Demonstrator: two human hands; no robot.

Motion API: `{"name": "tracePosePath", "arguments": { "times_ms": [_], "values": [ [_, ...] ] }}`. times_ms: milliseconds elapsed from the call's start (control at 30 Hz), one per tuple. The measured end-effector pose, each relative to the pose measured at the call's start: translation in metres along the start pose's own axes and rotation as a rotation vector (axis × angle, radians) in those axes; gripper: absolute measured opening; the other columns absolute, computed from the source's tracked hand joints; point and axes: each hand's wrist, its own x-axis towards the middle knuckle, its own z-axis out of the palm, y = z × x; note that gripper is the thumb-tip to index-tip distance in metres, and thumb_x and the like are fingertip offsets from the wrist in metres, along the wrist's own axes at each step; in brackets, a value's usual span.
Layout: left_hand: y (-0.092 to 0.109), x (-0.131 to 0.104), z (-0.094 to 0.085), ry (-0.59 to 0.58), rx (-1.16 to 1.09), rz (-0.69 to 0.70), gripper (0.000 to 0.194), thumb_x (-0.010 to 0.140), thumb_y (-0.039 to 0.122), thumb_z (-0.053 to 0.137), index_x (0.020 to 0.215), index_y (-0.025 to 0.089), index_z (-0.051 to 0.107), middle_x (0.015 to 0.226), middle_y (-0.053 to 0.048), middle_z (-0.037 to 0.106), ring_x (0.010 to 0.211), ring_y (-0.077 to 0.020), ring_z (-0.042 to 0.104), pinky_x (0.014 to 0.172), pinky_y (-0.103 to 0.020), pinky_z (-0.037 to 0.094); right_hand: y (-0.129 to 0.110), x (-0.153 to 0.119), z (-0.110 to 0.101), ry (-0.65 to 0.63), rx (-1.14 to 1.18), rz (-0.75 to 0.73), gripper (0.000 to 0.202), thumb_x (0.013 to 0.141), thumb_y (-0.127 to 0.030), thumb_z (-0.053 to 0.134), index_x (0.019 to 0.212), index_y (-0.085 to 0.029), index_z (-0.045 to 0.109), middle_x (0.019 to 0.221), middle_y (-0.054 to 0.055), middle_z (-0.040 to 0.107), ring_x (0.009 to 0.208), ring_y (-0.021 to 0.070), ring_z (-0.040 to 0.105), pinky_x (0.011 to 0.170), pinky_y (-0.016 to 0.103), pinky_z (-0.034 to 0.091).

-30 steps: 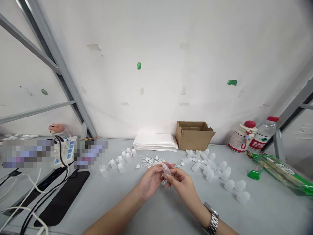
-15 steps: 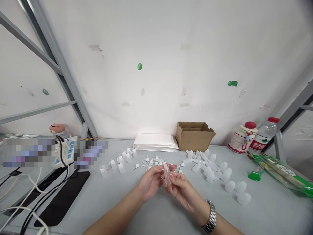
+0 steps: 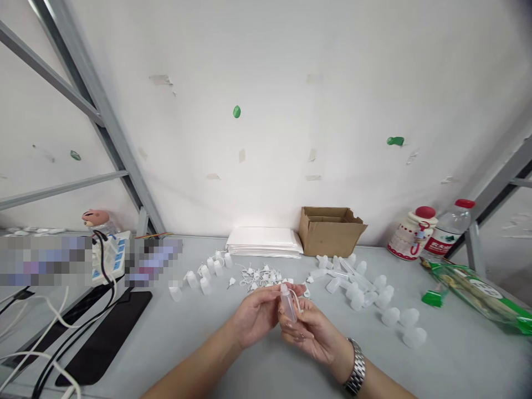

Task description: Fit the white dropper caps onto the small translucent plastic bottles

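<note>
The right hand (image 3: pixel 315 333) pinches a small, translucent white plastic bottle (image 3: pixel 288 308), holding it tilted above the grey tabletop (image 3: pixel 187 321), narrow end uppermost. The left hand (image 3: pixel 255 317) curls around that end, its thumb beside the tip — whether it actually grips the tip cannot be told. A thin, white, looped strap (image 3: pixel 297 302) arches on the bottle's right. A light, steady hold on the body seems best, since thin plastic would likely dent — with the strap kept out from between the fingers. Beyond the hands lies a heap of small white strapped caps (image 3: pixel 266 269); to the far left stand capped white bottles (image 3: pixel 205 272), to the right loose translucent bottles (image 3: pixel 352 291).
</note>
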Motion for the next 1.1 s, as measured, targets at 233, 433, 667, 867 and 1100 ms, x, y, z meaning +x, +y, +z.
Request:
{"name": "tracePosePath", "arguments": {
  "times_ms": [233,433,667,867,1100],
  "values": [
    [0.001,-0.002,0.003,-0.046,0.027,0.003,0.031,0.077,0.02,0.047,0.102,0.009,0.062,0.114,-0.013,0.055,0.102,-0.0222,0.052,0.088,-0.031,0.037,-0.001,-0.001,0.005,-0.023,0.008,0.003,0.021,0.068,-0.025,0.071,0.076,-0.01,0.061,0.049,-0.005,0.047,0.032,-0.0015,0.022,0.039,0.015,0.022],
    [-0.004,-0.002,-0.001,-0.024,0.013,0.001,0.029,0.077,0.021,0.053,0.103,0.013,0.062,0.114,-0.012,0.055,0.104,-0.0226,0.052,0.091,-0.033,0.036,0.0,-0.001,0.003,0.004,0.0,-0.001,0.021,0.068,-0.026,0.071,0.076,-0.011,0.059,0.051,-0.005,0.051,0.031,-0.0021,0.02,0.039,0.015,0.021],
    [0.0,-0.002,0.002,-0.006,0.004,-0.02,0.028,0.072,0.021,0.051,0.095,0.01,0.064,0.109,-0.013,0.057,0.101,-0.0233,0.052,0.09,-0.033,0.035,0.0,-0.001,0.008,0.004,-0.039,-0.018,0.024,0.068,-0.032,0.071,0.072,-0.011,0.06,0.046,-0.006,0.045,0.033,0.0002,0.024,0.04,0.017,0.021],
    [0.004,-0.002,0.008,0.039,0.003,-0.043,0.026,0.067,0.022,0.049,0.083,0.011,0.066,0.103,-0.012,0.061,0.101,-0.0253,0.051,0.087,-0.034,0.035,0.001,-0.001,0.007,0.032,-0.096,-0.016,0.024,0.071,-0.032,0.069,0.069,-0.01,0.059,0.044,-0.005,0.044,0.035,0.002,0.026,0.042,0.019,0.023],
    [0.003,-0.001,0.006,0.012,0.006,-0.02,0.031,0.07,0.02,0.045,0.089,0.008,0.066,0.1,-0.012,0.06,0.095,-0.0219,0.053,0.085,-0.03,0.037,0.001,0.0,0.007,0.012,-0.095,-0.019,0.023,0.07,-0.031,0.068,0.066,-0.011,0.057,0.043,-0.007,0.041,0.035,0.0018,0.026,0.041,0.018,0.022]
  ]
}}
